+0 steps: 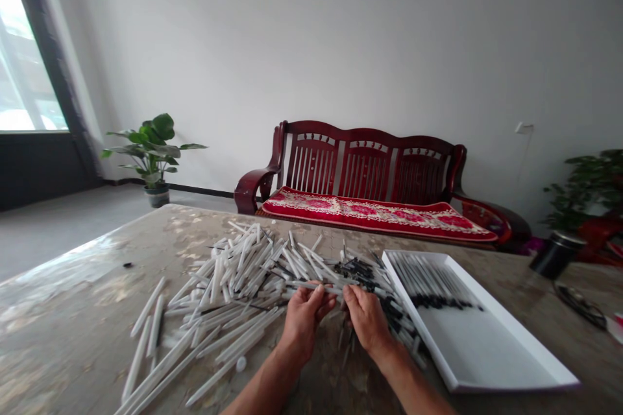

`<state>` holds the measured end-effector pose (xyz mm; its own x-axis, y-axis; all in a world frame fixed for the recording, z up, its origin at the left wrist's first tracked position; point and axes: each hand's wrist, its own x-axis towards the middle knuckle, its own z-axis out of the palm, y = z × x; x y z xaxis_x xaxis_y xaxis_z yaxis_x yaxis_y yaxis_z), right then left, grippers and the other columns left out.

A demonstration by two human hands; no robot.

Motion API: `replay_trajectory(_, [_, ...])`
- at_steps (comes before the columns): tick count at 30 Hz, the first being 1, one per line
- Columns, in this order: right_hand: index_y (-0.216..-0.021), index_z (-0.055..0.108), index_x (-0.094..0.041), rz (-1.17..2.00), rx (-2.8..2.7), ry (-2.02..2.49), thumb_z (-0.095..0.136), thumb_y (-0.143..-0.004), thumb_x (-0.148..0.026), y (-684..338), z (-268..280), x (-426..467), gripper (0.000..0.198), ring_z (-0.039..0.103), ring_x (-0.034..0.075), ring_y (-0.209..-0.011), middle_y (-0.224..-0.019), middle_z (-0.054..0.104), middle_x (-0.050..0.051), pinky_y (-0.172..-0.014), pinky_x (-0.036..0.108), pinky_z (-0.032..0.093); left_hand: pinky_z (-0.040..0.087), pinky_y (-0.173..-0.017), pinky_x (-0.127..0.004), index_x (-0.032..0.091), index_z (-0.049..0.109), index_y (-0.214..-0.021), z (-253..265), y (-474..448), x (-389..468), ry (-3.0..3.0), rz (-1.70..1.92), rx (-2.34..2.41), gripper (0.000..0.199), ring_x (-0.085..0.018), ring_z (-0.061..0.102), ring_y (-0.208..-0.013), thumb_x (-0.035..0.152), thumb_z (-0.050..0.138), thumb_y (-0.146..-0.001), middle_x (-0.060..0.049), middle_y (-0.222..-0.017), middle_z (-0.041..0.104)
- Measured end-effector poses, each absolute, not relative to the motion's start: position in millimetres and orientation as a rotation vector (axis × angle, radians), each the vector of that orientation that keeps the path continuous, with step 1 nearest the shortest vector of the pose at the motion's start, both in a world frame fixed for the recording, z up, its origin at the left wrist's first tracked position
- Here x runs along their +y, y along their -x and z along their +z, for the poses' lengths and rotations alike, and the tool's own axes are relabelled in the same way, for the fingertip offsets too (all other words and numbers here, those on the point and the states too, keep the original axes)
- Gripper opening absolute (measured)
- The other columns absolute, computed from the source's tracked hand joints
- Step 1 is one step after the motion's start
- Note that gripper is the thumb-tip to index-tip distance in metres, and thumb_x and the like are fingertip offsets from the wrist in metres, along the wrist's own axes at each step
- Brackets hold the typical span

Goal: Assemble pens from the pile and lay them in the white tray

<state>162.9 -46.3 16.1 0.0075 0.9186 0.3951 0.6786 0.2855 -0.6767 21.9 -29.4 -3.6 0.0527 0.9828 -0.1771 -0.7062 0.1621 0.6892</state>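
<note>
My left hand [307, 312] and my right hand [366, 319] are close together over the table, fingers pinched on a thin pale pen [335, 290] held level between them. Fingers cover part of it, so its ends are hard to make out. To the left spreads a loose heap of white pen barrels [243, 266], with darker thin pieces among them. Behind and beside my right hand lies a pile of black pen parts [363, 271]. On the right, a shallow white box [491, 343] holds a row of pens [431, 275], their black ends toward me.
A patterned cloth covers the table [87, 337]. A small black piece [127, 265] lies at the left, and a dark cylinder [557, 253] stands at the right with a cable nearby. Past the table are a red wooden bench [365, 162] and a potted plant [156, 149].
</note>
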Motion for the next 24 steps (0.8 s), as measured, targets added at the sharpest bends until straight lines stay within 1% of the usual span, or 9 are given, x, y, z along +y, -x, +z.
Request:
replay_trajectory(2, [-0.069, 0.058, -0.023, 0.395, -1.736, 1.442, 0.03, -0.098, -0.049, -163.2, 17.2, -46.9, 0.047, 0.06, 0.017, -0.057, -0.059, 0.063, 0.002, -0.053, 0.024, 0.038, 0.059, -0.067, -0.025, 0.015, 0.062, -0.077, -3.3, -21.1, -29.5, -0.477, 1.381, 0.72, 0.035, -0.015, 0.07, -0.067, 0.03, 0.088, -0.059, -0.003, -0.073, 0.072])
replay_trajectory(5, [-0.079, 0.058, -0.023, 0.336, -1.777, 1.402, 0.038, -0.096, -0.046, -164.3, 16.8, -47.1, 0.035, 0.063, 0.018, -0.068, -0.073, 0.068, 0.003, -0.061, 0.024, 0.04, 0.059, -0.067, -0.026, 0.015, 0.063, -0.077, -2.4, -20.8, -30.3, -0.479, 1.38, 0.712, 0.038, -0.015, 0.07, -0.067, 0.032, 0.089, -0.057, -0.003, -0.072, 0.071])
replay_trajectory(7, [-0.075, 0.057, -0.023, 0.323, -1.774, 1.422, 0.039, -0.095, -0.047, -164.5, 14.4, -46.6, 0.036, 0.062, 0.018, -0.066, -0.07, 0.066, 0.002, -0.06, 0.024, 0.04, 0.059, -0.067, -0.026, 0.015, 0.063, -0.077, -1.7, -21.6, -31.1, -0.491, 1.363, 0.7, 0.041, -0.015, 0.07, -0.067, 0.034, 0.091, -0.054, -0.003, -0.072, 0.072])
replay_trajectory(11, [-0.067, 0.054, -0.023, 0.454, -1.707, 1.503, 0.027, -0.097, -0.053, -164.5, 11.1, -46.1, 0.05, 0.057, 0.017, -0.053, -0.056, 0.059, 0.001, -0.051, 0.025, 0.036, 0.058, -0.065, -0.026, 0.015, 0.062, -0.076, -0.9, -22.9, -31.4, -0.486, 1.375, 0.706, 0.043, -0.015, 0.07, -0.065, 0.034, 0.092, -0.051, -0.003, -0.072, 0.072])
replay_trajectory(15, [-0.077, 0.057, -0.023, 0.391, -1.72, 1.445, 0.035, -0.095, -0.053, -165.1, 12.8, -47.4, 0.041, 0.06, 0.018, -0.063, -0.067, 0.064, 0.002, -0.057, 0.025, 0.041, 0.059, -0.065, -0.026, 0.016, 0.062, -0.076, -0.8, -21.9, -30.9, -0.466, 1.404, 0.733, 0.038, -0.016, 0.071, -0.066, 0.031, 0.09, -0.055, -0.002, -0.07, 0.072])
replay_trajectory(17, [-0.075, 0.055, -0.024, 0.356, -1.721, 1.421, 0.039, -0.094, -0.055, -164.9, 12.1, -47.2, 0.04, 0.06, 0.018, -0.065, -0.068, 0.064, 0.002, -0.059, 0.025, 0.043, 0.059, -0.066, -0.027, 0.016, 0.062, -0.076, -1.1, -21.8, -31.1, -0.476, 1.391, 0.727, 0.037, -0.016, 0.071, -0.066, 0.031, 0.09, -0.056, -0.002, -0.071, 0.072])
replay_trajectory(20, [-0.067, 0.051, -0.025, 0.543, -1.625, 1.46, 0.031, -0.093, -0.063, -164.3, 8.5, -45.5, 0.051, 0.058, 0.018, -0.054, -0.058, 0.06, 0.001, -0.049, 0.025, 0.041, 0.059, -0.064, -0.027, 0.016, 0.062, -0.076, -1.7, -22.6, -31.3, -0.492, 1.374, 0.714, 0.039, -0.016, 0.071, -0.065, 0.031, 0.09, -0.054, -0.002, -0.07, 0.073])
replay_trajectory(22, [-0.067, 0.051, -0.025, 0.651, -1.571, 1.481, 0.026, -0.093, -0.065, -164.5, 7.0, -44.7, 0.054, 0.057, 0.018, -0.049, -0.056, 0.059, 0.001, -0.044, 0.025, 0.039, 0.058, -0.063, -0.026, 0.016, 0.062, -0.075, -1.9, -22.9, -31.0, -0.486, 1.39, 0.723, 0.04, -0.017, 0.071, -0.064, 0.031, 0.091, -0.052, -0.002, -0.068, 0.072])
replay_trajectory(24, [-0.071, 0.055, -0.024, 0.578, -1.616, 1.468, 0.031, -0.093, -0.062, -165.2, 7.5, -44.7, 0.05, 0.059, 0.018, -0.053, -0.06, 0.062, 0.002, -0.047, 0.025, 0.04, 0.059, -0.064, -0.026, 0.016, 0.062, -0.075, -1.7, -22.9, -30.7, -0.471, 1.41, 0.736, 0.04, -0.017, 0.071, -0.065, 0.031, 0.091, -0.051, -0.002, -0.069, 0.072])
